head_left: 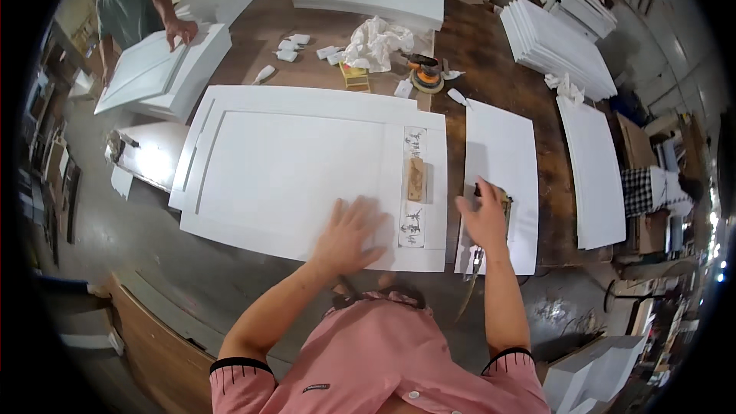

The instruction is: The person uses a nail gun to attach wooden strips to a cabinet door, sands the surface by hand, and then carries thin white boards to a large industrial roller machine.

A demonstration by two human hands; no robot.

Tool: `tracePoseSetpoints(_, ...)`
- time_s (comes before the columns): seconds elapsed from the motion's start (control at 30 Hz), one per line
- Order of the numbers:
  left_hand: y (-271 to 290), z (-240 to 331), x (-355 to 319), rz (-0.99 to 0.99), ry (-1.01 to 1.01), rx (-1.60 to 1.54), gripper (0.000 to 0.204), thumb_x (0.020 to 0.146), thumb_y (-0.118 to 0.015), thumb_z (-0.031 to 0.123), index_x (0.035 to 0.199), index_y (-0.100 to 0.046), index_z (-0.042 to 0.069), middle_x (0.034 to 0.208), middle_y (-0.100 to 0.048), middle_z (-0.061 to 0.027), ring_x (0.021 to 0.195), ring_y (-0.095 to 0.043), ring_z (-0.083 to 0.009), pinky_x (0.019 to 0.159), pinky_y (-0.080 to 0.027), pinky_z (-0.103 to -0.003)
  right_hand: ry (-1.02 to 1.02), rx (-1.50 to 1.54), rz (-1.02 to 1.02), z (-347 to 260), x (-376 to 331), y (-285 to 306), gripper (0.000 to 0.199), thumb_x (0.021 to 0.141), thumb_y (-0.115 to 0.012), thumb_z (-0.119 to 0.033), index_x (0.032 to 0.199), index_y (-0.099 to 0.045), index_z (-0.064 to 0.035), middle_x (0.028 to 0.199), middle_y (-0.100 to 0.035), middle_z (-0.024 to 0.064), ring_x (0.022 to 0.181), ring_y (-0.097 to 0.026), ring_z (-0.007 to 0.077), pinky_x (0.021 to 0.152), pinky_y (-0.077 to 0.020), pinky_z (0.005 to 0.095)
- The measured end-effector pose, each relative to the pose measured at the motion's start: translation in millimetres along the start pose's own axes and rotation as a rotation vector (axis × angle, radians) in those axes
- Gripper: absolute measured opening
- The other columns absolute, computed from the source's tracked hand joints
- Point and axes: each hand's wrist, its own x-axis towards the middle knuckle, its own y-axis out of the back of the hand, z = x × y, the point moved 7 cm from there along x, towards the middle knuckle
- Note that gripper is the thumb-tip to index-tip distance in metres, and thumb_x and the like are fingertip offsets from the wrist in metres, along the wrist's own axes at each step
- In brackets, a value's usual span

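Two hands, apart: left hand [346,236] spread at the panel [295,157], best kept flat; right hand [484,224] by a tool [505,198] right of the panel, grip unclear.

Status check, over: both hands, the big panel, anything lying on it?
Left hand open, fingers spread, at large white panel. Right hand at tool, grip unclear. Wooden block lying on patterned strip at panel's right end.

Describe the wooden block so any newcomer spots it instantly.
Find the large white panel. Near its right edge runs a strip with dark markings; the wooden block lies on the strip's middle. Its tan colour sets it apart from the white around it.
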Motion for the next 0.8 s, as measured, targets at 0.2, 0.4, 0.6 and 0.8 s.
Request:
tracePoseSetpoints(0.2,-4,5,8,-0.002,0.023,0.034,0.066,0.09,-0.074,0.044,0.15,-0.056,0.019,0.16,-0.046,-0.0142,0.151,-0.037,-0.0377,0.124,-0.023,-0.064,0.08,-0.098,-0.315,-79,11,-70,0.075,0.09,-0.072,-0.039,0.157,-0.045,-0.0173,0.092,-0.076,0.0137,0.082,-0.074,0.0333,0.075,-0.0587,0.0441)
tracePoseSetpoints(0.4,2,9,16,-0.038,0.096,0.032,0.061,0.092,-0.073,0.041,0.148,-0.058,0.022,0.16,-0.046,-0.0111,0.151,-0.038,-0.0374,0.122,-0.025,-0.066,0.319,0.01,-0.014,-82,16,-84,0.056,0.084,-0.074,-0.03,0.139,-0.063,-0.0185,0.081,-0.075,0.0087,0.069,-0.072,0.0302,0.068,-0.0564,0.0438)
tracePoseSetpoints(0.6,1,3,15,-0.043,0.152,0.025,0.062,0.092,-0.072,0.044,0.15,-0.056,0.03,0.161,-0.046,-0.0071,0.152,-0.035,-0.0349,0.124,-0.022,-0.065,0.364,0.113,0.039,-85,16,-83,0.039,0.081,-0.077,-0.027,0.118,-0.074,-0.018,0.084,-0.076,0.0093,0.074,-0.072,0.0297,0.075,-0.0547,0.0433)
tracePoseSetpoints(0.8,3,0,8,-0.033,0.208,0.059,0.061,0.092,-0.071,0.047,0.15,-0.056,0.033,0.163,-0.044,-0.0053,0.154,-0.033,-0.0336,0.125,-0.02,-0.066,0.4,0.161,-0.006,-92,12,-78,0.036,0.081,-0.077,-0.026,0.116,-0.075,-0.0184,0.087,-0.077,0.0125,0.078,-0.073,0.0324,0.078,-0.0541,0.0443)
